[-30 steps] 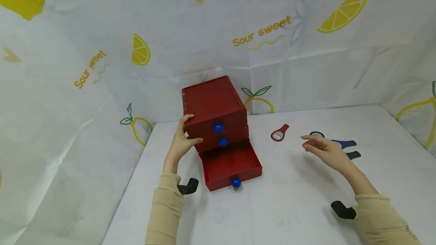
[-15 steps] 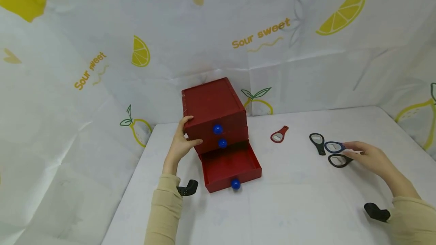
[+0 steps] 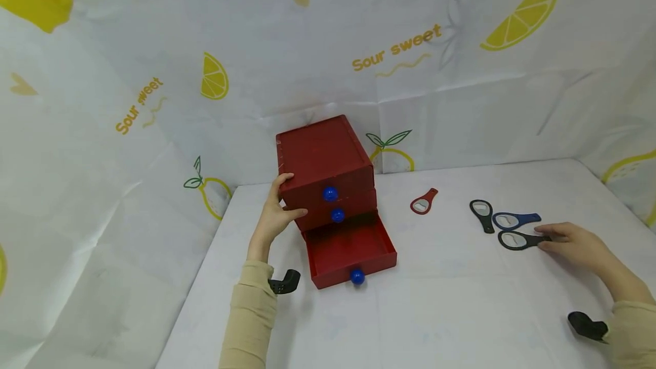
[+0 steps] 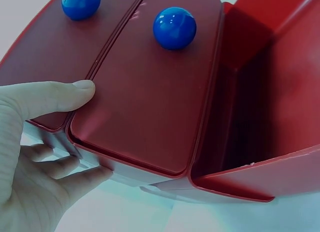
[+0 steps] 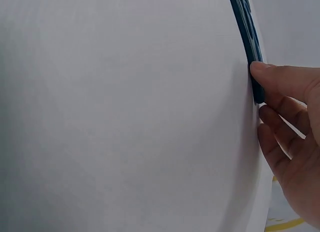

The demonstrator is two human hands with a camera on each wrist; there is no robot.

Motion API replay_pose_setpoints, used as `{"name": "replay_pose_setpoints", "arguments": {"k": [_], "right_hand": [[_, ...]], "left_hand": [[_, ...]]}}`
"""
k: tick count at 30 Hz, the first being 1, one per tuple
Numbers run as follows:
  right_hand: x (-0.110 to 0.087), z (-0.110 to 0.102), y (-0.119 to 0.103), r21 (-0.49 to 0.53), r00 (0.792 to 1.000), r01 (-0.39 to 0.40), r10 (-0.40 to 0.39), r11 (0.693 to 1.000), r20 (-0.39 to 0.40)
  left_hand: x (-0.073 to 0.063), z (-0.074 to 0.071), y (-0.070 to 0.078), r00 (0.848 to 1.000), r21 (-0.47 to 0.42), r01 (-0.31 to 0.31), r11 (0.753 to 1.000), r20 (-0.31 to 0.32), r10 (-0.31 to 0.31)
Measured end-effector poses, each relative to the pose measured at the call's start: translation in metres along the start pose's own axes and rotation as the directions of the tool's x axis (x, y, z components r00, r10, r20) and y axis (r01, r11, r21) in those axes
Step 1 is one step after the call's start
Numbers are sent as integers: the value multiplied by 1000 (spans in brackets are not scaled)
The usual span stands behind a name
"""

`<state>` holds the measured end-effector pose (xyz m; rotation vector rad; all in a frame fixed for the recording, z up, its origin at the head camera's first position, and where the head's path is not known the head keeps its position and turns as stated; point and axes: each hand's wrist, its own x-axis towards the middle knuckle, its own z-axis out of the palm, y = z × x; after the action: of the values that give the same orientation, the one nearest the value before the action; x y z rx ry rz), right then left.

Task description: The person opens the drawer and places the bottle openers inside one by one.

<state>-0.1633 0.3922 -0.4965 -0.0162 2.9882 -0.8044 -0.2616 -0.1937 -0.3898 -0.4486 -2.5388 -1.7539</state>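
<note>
My left hand [image 3: 273, 215] grips the left side of a red drawer cabinet [image 3: 323, 152] with blue round knobs. In the left wrist view the thumb [image 4: 55, 97] lies on the drawer fronts and the fingers reach round the side. The bottom drawer [image 3: 353, 246] is pulled out, with nothing seen in it; the two above are closed. At the right, my right hand [image 3: 576, 246] pinches the handle end of a black bottle opener [image 3: 515, 240] lying on the table. In the right wrist view this opener [image 5: 245, 31] shows edge-on, thumb on its end.
A blue bottle opener [image 3: 515, 220] lies just behind the pinched one, and a second black one [image 3: 483, 216] to its left. A red bottle opener [image 3: 423, 202] lies nearer the cabinet. A lemon-print cloth [image 3: 307, 73] hangs behind the white table [image 3: 435, 300].
My right hand has moved right and down to the table, uncovering the blue opener, and now pinches the front black opener's handle. My left hand stays on the cabinet.
</note>
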Motion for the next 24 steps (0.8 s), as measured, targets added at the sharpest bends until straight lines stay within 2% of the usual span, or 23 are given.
{"name": "replay_pose_setpoints", "arguments": {"k": [5, 9, 12, 17, 22, 24], "right_hand": [[-2, 1, -1, -2, 1000, 18, -18, 1000, -1], [-6, 1, -3, -22, 1000, -7, 8, 1000, 28], [-7, 1, -7, -36, 1000, -19, 20, 999, 18], [-11, 4, -12, -25, 998, 22, -24, 999, -58], [-13, 4, -18, -21, 980, 117, -119, 993, -161], [-12, 3, -22, -24, 972, 145, -147, 989, -183]], "left_hand": [[0, 0, 0, 1000, 1, -3, 1000, -2, 3], [0, 0, 1, 1000, 5, 0, 1000, -1, 0], [1, 0, 1, 1000, 13, 4, 1000, -1, -4], [0, 1, 0, 1000, 9, 16, 1000, -4, -16], [-1, 1, 1, 999, 7, 36, 999, -2, -36], [-2, 0, 6, 999, 3, 44, 999, 4, -44]]}}
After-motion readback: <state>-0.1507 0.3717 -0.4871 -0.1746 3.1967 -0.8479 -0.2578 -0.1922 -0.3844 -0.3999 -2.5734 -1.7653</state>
